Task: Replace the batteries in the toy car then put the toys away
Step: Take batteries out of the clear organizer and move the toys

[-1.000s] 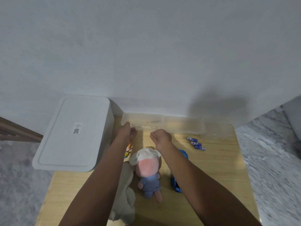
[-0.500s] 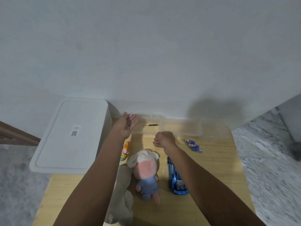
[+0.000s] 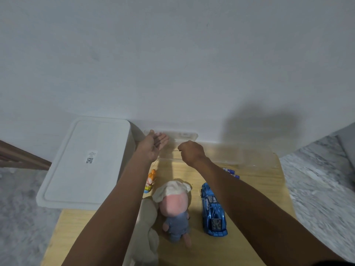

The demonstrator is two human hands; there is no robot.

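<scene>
Two hands above the counter (image 3: 259,191), left hand (image 3: 153,144) flat with fingers spread, right hand (image 3: 192,152) curled, contents unclear, blue toy car (image 3: 213,212) beside the pink plush doll (image 3: 174,206), batteries (image 3: 231,172) near a clear box (image 3: 221,154).

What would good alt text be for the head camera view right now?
Over a wooden table, a person's open left hand and fisted right hand reach toward a clear plastic box by the wall; a blue toy car, plush toys and batteries lie below.
</scene>
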